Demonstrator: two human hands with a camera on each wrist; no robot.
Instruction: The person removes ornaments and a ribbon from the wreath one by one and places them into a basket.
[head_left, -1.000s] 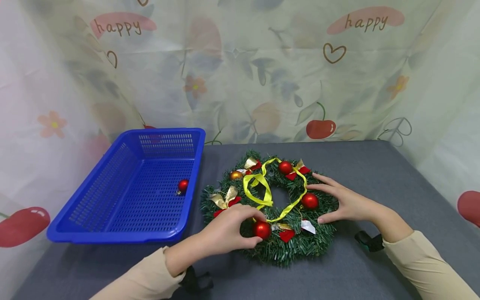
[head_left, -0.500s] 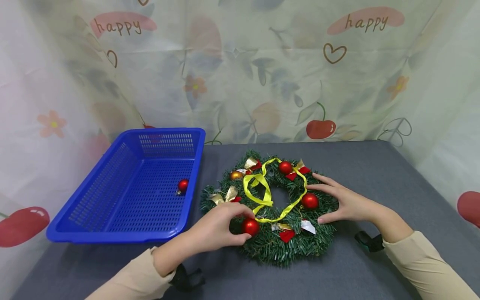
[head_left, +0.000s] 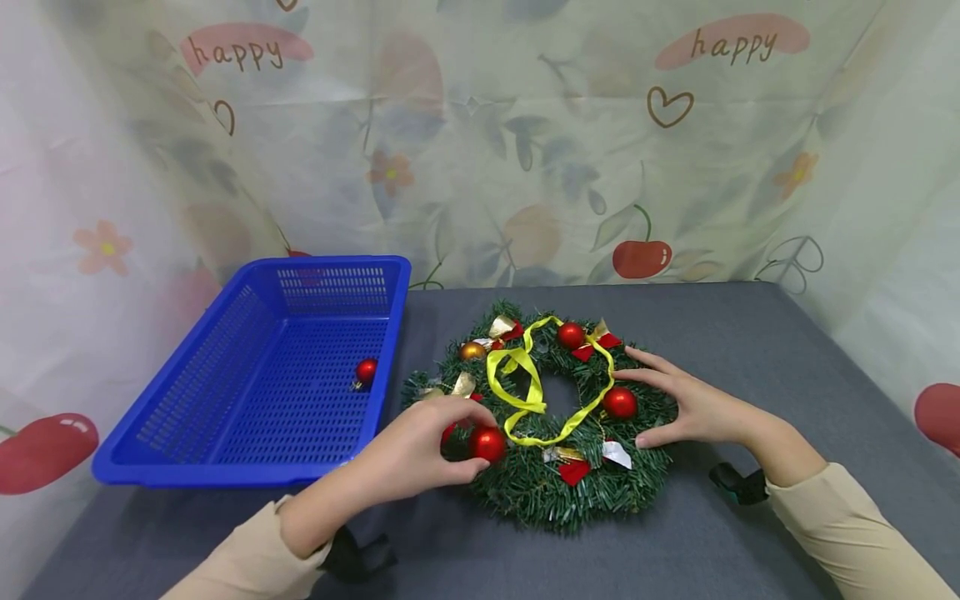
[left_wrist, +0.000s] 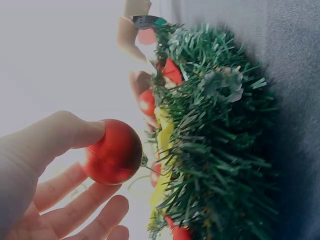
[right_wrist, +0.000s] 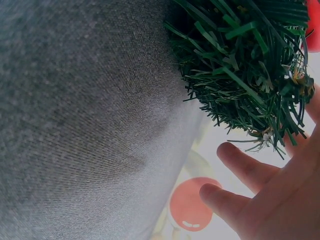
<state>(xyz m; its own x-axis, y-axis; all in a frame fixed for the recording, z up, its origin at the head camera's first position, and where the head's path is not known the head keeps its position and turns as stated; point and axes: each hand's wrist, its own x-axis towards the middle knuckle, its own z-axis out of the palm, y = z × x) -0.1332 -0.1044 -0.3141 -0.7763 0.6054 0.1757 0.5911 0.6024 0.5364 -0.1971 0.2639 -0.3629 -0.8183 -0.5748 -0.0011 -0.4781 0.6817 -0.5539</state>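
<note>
A red Christmas ball [head_left: 489,445] is pinched between the thumb and fingers of my left hand [head_left: 422,446], over the near-left part of a green wreath [head_left: 555,507]. In the left wrist view, the ball [left_wrist: 114,152] is apart from the greenery, its small metal cap toward the needles. My right hand [head_left: 705,407] rests on the wreath's right side, fingers spread and fairly straight. The wreath carries a yellow ribbon [head_left: 537,392], red balls [head_left: 619,402], a gold ball [head_left: 472,351] and red, gold and silver bows. My left hand partly covers the left bow.
To the left stands a blue perforated basket [head_left: 375,417] with one red ball [head_left: 366,371] near its right wall. A grey cloth [head_left: 750,350] covers the table. Patterned curtains [head_left: 480,150] enclose the back and sides.
My left hand has moved left and slightly away from me over the wreath, carrying the red ball. The right hand and the wreath stay in place.
</note>
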